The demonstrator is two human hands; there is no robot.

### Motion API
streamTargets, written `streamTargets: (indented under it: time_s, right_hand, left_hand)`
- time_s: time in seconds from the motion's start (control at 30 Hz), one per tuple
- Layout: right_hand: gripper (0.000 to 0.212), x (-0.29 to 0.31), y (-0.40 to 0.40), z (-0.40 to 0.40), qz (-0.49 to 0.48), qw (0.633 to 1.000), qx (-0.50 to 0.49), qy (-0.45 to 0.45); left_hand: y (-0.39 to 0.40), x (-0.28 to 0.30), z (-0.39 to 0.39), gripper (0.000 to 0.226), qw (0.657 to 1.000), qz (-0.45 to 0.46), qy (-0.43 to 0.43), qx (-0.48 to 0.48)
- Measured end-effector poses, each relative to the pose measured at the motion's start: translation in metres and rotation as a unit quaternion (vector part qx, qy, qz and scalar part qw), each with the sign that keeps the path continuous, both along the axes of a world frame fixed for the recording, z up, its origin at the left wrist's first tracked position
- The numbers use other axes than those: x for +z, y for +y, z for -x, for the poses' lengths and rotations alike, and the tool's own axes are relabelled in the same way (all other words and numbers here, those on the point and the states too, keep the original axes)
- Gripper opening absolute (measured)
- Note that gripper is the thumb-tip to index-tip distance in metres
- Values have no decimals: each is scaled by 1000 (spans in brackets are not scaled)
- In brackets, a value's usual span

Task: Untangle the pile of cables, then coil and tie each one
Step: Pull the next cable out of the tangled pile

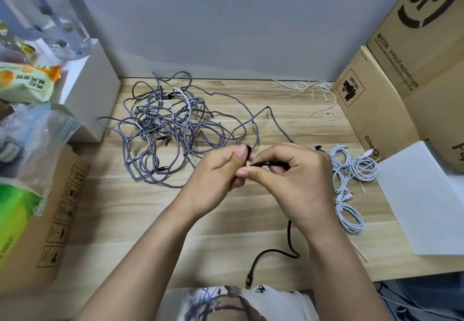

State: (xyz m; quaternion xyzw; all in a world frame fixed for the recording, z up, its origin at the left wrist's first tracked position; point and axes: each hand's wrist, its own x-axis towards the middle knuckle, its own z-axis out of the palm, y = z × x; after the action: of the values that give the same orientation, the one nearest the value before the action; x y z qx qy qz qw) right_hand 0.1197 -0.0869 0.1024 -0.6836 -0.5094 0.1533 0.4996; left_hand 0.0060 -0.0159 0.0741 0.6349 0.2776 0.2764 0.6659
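Both hands (pixel 261 170) pinching black cable (pixel 291 243), grey tangle (pixel 170 129) behind

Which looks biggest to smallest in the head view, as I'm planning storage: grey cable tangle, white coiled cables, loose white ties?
1. grey cable tangle, clearly largest.
2. white coiled cables.
3. loose white ties, though they lie farther from the camera, so this last ranking is unsure.

Lighting: even, soft, moderately bright indoor light; source not visible. Shadows: faint and diffuse, a soft one beside the left hand (pixel 221 170) and right hand (pixel 298 172) on the wooden desk (pixel 226 220). Glare: mild sheen on the clear plastic bags (pixel 47 129) at left. Distortion: strong wide-angle bowing; cardboard boxes (pixel 406 69) at right lean outward. Focus: centre reasonably sharp, corners smeared, especially the upper left; overall slightly soft, compressed.
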Motion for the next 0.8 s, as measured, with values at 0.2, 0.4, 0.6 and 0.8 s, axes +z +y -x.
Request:
streamTargets:
  time_s: [0.2,0.4,0.6,0.8]
  right_hand:
    - [3,2,5,-6,-73,989,51,114]
    - [17,-3,10,-2,-37,966,107,231]
    - [29,-14,8,6,63,953,154,254]
    - [21,-18,-6,20,155,972,155,82]
  left_hand:
    - [2,1,15,41,940,192,-161,-232]
    - [0,13,17,21,885,235,-289,-279]
    - [5,31,14,20,846,283,-404,-200]
    - [10,25,3,37,960,148,-235,47]
